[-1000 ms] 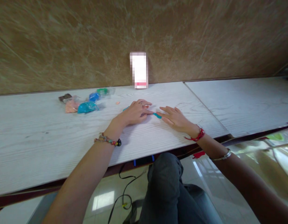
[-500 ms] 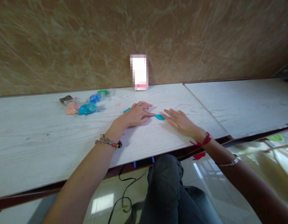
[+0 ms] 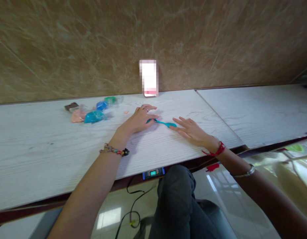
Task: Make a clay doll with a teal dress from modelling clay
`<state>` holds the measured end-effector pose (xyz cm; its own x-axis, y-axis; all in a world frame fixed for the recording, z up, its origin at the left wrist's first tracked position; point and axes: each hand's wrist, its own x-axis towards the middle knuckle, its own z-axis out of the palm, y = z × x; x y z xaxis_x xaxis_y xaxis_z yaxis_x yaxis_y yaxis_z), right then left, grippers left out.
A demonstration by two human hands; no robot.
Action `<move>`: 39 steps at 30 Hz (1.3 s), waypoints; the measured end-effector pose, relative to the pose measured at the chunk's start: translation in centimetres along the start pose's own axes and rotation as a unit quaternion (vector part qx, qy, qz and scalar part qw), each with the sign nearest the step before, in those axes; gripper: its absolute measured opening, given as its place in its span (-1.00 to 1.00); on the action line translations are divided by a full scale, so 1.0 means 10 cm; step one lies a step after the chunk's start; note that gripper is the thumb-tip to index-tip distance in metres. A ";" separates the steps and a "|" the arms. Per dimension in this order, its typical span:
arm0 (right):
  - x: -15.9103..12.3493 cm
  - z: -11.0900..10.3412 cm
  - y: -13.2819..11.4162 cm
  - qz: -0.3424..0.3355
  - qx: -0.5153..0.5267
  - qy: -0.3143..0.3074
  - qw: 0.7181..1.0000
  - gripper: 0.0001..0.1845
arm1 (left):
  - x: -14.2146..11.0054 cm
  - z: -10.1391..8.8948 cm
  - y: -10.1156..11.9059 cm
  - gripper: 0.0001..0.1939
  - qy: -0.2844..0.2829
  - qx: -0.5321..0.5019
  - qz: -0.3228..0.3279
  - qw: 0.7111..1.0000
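A strip of teal clay (image 3: 165,124) lies on the white wood-grain table, thin in the middle and wider at its right end. Over its left end, partly covering it, is my left hand (image 3: 138,119), fingers stretched out and apart. My right hand (image 3: 190,130) is spread beside the wider right end, a fingertip at the clay's near edge. Neither hand grips the strip. Whether the left fingers press on it is hard to tell.
Bags of clay in teal (image 3: 94,116), peach (image 3: 78,116), blue (image 3: 101,106), green (image 3: 110,99) and brown (image 3: 71,106) lie at the back left. Close by is a small peach piece (image 3: 126,112). A phone (image 3: 149,78) with a blurred screen leans against the marbled wall.
My left hand has shifted left and slightly back, baring a thin middle stretch of the teal clay. My right hand has barely moved, its fingers still spread.
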<state>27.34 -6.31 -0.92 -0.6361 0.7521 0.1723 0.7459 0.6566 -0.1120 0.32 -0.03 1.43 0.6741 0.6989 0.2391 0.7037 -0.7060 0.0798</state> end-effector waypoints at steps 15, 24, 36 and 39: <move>0.69 -0.21 0.05 0.073 0.125 0.047 0.988 -0.65 | 0.00 0.01 -0.16 -0.71 0.100 0.008 -0.013 0.995; 1.19 -0.31 -0.36 0.099 0.092 -0.113 0.984 -0.80 | -0.01 0.00 -0.26 -0.73 0.118 0.038 -0.032 0.992; 1.17 -0.24 -0.28 0.080 0.127 -0.096 0.984 -0.89 | 0.01 0.00 -0.26 -0.73 0.120 0.034 -0.029 0.992; 1.12 -0.27 -0.21 0.070 0.158 -0.090 0.981 -0.89 | 0.01 0.00 -0.25 -0.74 0.115 0.029 -0.029 0.992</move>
<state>19.13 0.57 3.86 -0.5784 0.8148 -0.0387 0.7473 0.5103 -0.4256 -1.34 1.82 1.22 0.5670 0.6890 0.4514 0.7565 -0.6524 0.0457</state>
